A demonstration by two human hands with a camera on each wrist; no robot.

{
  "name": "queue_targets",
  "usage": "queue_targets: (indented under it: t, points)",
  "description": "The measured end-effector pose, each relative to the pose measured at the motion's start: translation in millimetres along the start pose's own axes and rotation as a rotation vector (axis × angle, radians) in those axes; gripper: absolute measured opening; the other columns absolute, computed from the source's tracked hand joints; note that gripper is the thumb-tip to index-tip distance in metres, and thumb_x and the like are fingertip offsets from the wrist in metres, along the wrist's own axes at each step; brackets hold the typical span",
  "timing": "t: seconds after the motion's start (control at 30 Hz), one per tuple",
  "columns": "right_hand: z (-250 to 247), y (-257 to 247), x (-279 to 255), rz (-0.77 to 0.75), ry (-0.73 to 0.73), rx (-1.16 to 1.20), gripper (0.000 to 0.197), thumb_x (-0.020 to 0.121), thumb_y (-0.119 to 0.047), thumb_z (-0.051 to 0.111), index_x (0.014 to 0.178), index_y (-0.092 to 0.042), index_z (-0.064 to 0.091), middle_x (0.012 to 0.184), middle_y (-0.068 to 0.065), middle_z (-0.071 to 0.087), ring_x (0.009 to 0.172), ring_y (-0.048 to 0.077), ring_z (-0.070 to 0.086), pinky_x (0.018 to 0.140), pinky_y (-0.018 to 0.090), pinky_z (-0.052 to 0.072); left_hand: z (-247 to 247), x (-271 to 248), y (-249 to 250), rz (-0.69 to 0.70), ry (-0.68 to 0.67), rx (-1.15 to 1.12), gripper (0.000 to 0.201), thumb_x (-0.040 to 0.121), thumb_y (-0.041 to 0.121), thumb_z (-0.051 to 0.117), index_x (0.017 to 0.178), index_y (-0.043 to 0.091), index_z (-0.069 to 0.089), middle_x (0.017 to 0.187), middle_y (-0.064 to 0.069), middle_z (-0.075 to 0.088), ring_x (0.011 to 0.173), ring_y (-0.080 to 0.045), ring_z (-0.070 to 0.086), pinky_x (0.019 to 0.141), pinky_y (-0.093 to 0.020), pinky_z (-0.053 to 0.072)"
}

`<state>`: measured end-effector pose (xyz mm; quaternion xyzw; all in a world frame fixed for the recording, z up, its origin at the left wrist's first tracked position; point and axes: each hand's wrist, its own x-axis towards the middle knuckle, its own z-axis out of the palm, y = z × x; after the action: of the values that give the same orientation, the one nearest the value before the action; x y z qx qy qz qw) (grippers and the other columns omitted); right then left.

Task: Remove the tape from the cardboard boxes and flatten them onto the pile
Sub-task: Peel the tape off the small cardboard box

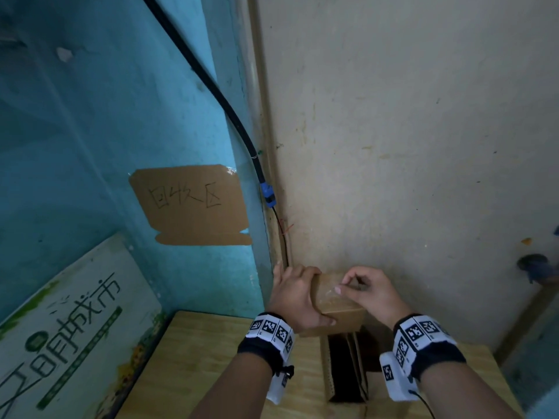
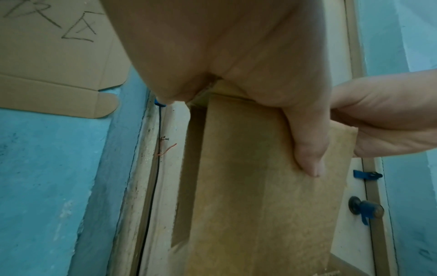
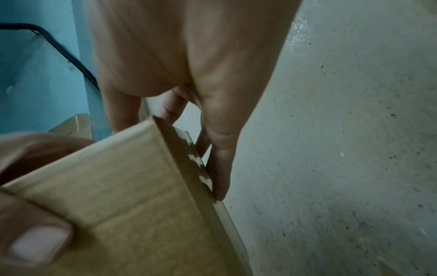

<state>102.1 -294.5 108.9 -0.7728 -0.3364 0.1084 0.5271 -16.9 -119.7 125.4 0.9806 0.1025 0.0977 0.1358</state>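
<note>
I hold a small brown cardboard box [image 1: 338,313] up in front of the beige wall. My left hand [image 1: 298,296] grips its left side, fingers over the top edge and thumb [image 2: 307,149] on the near face. Clear tape [image 1: 328,293] runs shiny across the top of the box. My right hand [image 1: 348,285] is curled over the top, thumb and forefinger pinching at the tape. In the right wrist view the box [image 3: 132,186] fills the lower left, and my right fingers [image 3: 220,168] lie along its far edge.
Below my hands is a wooden table [image 1: 196,358] with cardboard [image 1: 344,367] lying on it. A cardboard sign [image 1: 190,204] is stuck on the blue wall. A white printed board [image 1: 60,328] leans at the left. A black cable [image 1: 230,110] runs down the corner, and a door knob [image 1: 535,264] sticks out at the right.
</note>
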Motion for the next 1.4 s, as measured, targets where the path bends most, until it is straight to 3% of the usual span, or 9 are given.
queue_targets:
  t: [0.13, 0.27, 0.5, 0.63, 0.73, 0.9, 1.07, 1.23, 1.4]
  points:
    - [1, -4, 1, -0.001, -0.008, -0.093, 0.03, 0.081, -0.022, 0.084, 0.065, -0.019, 0.059, 0.084, 0.006, 0.063, 0.082, 0.017, 0.058, 0.074, 0.029, 0.042, -3, 4, 1, -0.009, -0.005, -0.014, 0.101, 0.048, 0.076, 0.072, 0.134, 0.033, 0.043, 0.125, 0.01, 0.051, 0.129, -0.015, 0.042, 0.121, -0.048, -0.01]
    - [1, -4, -4, 0.025, -0.026, -0.02, 0.024, 0.081, -0.024, 0.085, 0.085, -0.022, 0.061, 0.101, 0.001, 0.067, 0.094, 0.014, 0.064, 0.081, 0.034, 0.055, -6, 6, 0, 0.012, -0.017, -0.012, 0.102, 0.049, 0.075, 0.073, 0.136, 0.032, 0.043, 0.127, 0.01, 0.05, 0.13, -0.014, 0.04, 0.121, -0.049, -0.009]
    - [4, -3, 0, -0.023, 0.028, 0.007, 0.024, 0.08, -0.011, 0.085, 0.075, -0.017, 0.063, 0.077, 0.0, 0.063, 0.077, 0.012, 0.059, 0.077, 0.03, 0.048, 3, 9, -8, 0.005, 0.0, -0.007, 0.105, 0.042, 0.08, 0.068, 0.133, 0.034, 0.045, 0.126, 0.012, 0.051, 0.129, -0.013, 0.041, 0.118, -0.056, -0.003]
    - [-4, 0, -2, -0.001, 0.031, -0.006, 0.009, 0.087, -0.011, 0.078, 0.091, -0.013, 0.07, 0.097, 0.0, 0.073, 0.098, 0.011, 0.068, 0.092, 0.021, 0.051, 11, 13, -10, 0.023, -0.019, -0.147, 0.101, 0.044, 0.071, 0.077, 0.132, 0.032, 0.045, 0.122, 0.011, 0.047, 0.122, -0.014, 0.04, 0.114, -0.045, 0.028]
    - [-10, 3, 0, -0.006, 0.029, 0.007, 0.008, 0.09, -0.007, 0.074, 0.088, -0.015, 0.074, 0.091, -0.002, 0.074, 0.09, 0.005, 0.069, 0.089, 0.02, 0.051, 17, 14, -13, 0.037, -0.06, -0.245, 0.101, 0.045, 0.062, 0.085, 0.132, 0.029, 0.045, 0.12, 0.01, 0.043, 0.118, -0.011, 0.036, 0.104, -0.038, 0.042]
    - [-10, 9, 1, 0.058, -0.016, -0.057, 0.019, 0.089, -0.012, 0.077, 0.08, -0.029, 0.074, 0.087, -0.004, 0.075, 0.093, 0.017, 0.071, 0.096, 0.039, 0.056, 25, 20, -8, 0.045, -0.064, -0.253, 0.103, 0.045, 0.058, 0.088, 0.133, 0.024, 0.047, 0.12, 0.007, 0.043, 0.118, -0.012, 0.036, 0.103, -0.033, 0.041]
    - [-11, 12, -5, 0.042, -0.003, -0.004, 0.014, 0.092, -0.015, 0.073, 0.093, -0.028, 0.07, 0.105, -0.005, 0.072, 0.107, 0.016, 0.067, 0.097, 0.034, 0.054, 30, 25, -10, 0.074, -0.047, -0.217, 0.105, 0.042, 0.066, 0.083, 0.132, 0.025, 0.048, 0.117, 0.009, 0.044, 0.113, -0.01, 0.036, 0.1, -0.034, 0.043]
    - [-14, 18, -5, 0.091, 0.026, -0.017, 0.018, 0.092, -0.012, 0.072, 0.083, -0.027, 0.072, 0.093, -0.006, 0.073, 0.097, 0.015, 0.068, 0.095, 0.032, 0.051, 31, 30, 1, 0.07, -0.061, -0.214, 0.103, 0.043, 0.064, 0.083, 0.132, 0.025, 0.049, 0.115, 0.009, 0.044, 0.114, -0.011, 0.037, 0.099, -0.032, 0.043]
    - [-27, 23, -8, 0.108, 0.111, 0.047, 0.007, 0.092, -0.015, 0.073, 0.099, -0.014, 0.072, 0.105, -0.003, 0.073, 0.101, 0.011, 0.068, 0.09, 0.027, 0.055, 31, 38, 13, 0.085, -0.048, -0.193, 0.102, 0.044, 0.063, 0.083, 0.132, 0.027, 0.047, 0.117, 0.009, 0.045, 0.115, -0.012, 0.038, 0.099, -0.034, 0.045]
